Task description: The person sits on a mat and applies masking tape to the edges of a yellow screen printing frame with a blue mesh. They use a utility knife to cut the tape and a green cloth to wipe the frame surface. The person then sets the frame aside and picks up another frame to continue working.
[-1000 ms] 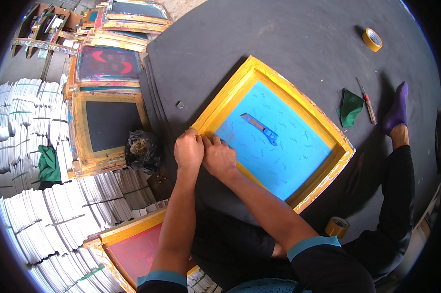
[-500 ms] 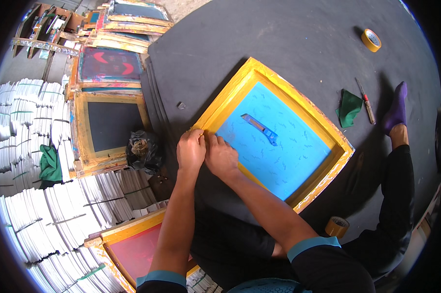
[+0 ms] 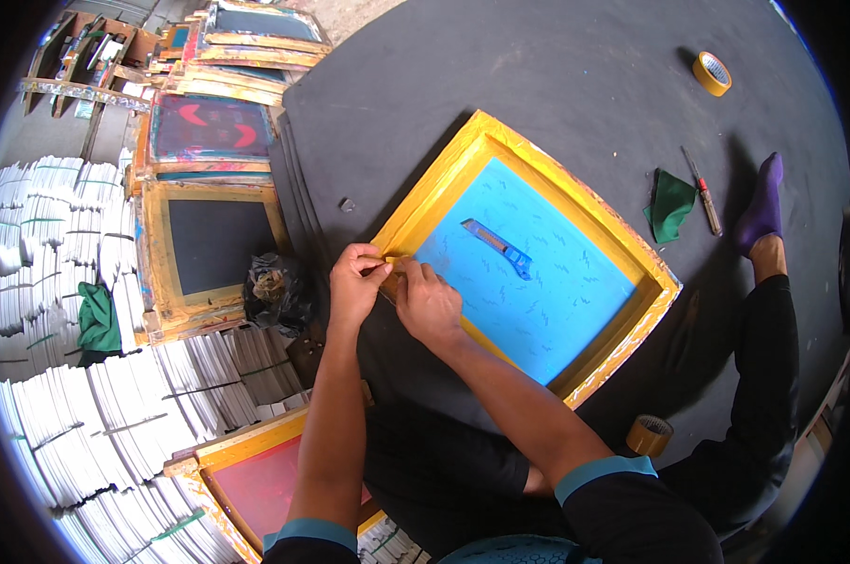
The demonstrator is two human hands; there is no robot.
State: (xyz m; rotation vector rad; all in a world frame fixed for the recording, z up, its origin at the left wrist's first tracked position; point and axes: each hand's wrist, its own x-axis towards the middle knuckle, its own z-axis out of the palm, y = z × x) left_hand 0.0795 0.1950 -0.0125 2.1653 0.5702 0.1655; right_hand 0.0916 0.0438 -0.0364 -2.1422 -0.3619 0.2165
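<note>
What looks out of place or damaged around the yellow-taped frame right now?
Nothing looks damaged. One oddity: a blue utility knife lies loose on the blue mesh of the yellow-taped frame. The left hand and right hand press tape at the frame's near corner.

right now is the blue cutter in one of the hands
No, the blue cutter lies on the blue screen, apart from both the left hand and the right hand at the frame's corner.

Black mat (image 3: 538, 85) under yellow frame (image 3: 538, 273)
</note>
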